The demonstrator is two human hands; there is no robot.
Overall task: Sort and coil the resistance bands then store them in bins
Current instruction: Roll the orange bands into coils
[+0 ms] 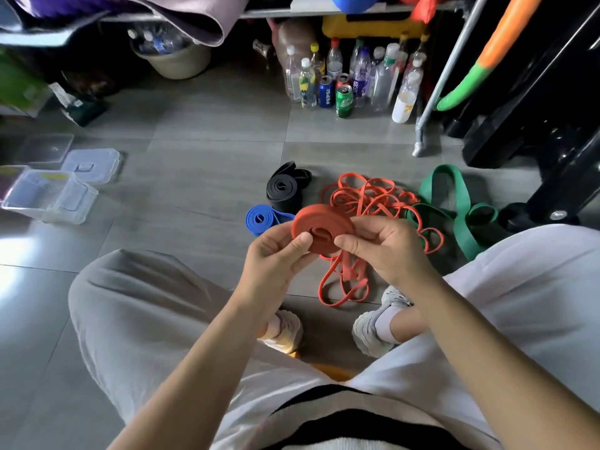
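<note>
We hold orange coil (319, 227) above floor (194, 196). Left hand (276, 251) pinches its face, thumb at centre. Right hand (386, 245) curls round rim, where loose tail (344, 284) hangs. We judge best: wind flat, tension even, layers aligned.

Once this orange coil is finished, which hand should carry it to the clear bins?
Left, probably. The left hand pinches the orange coil, and the clear bins sit on its side; the right hand holds the coil's far edge.
</note>
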